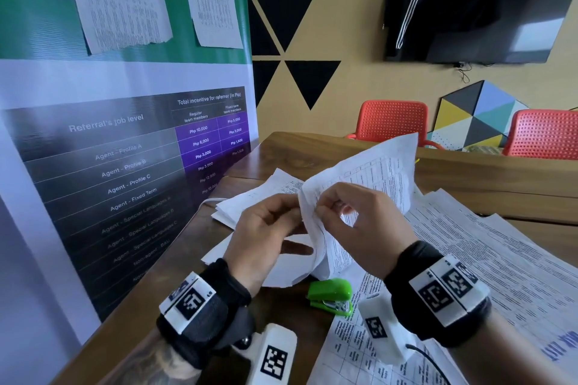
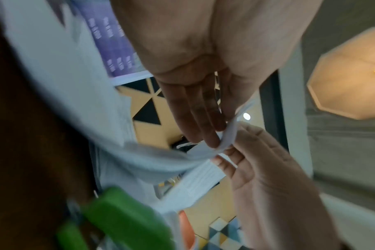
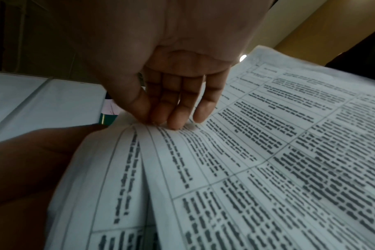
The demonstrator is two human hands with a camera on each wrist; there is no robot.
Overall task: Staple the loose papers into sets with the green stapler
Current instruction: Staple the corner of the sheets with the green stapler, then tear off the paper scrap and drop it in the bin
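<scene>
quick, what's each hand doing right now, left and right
Left hand: pinches the corner of the raised sheaf of printed papers.
Right hand: pinches the same corner.
Green stapler: on the table, untouched.

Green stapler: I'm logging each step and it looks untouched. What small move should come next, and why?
Probably square up the sheaf of printed white papers, then free the right hand for the small green plastic stapler. Both hands pinch the papers' corner in the air, left hand included, while the stapler lies below on the brown wooden table.
</scene>
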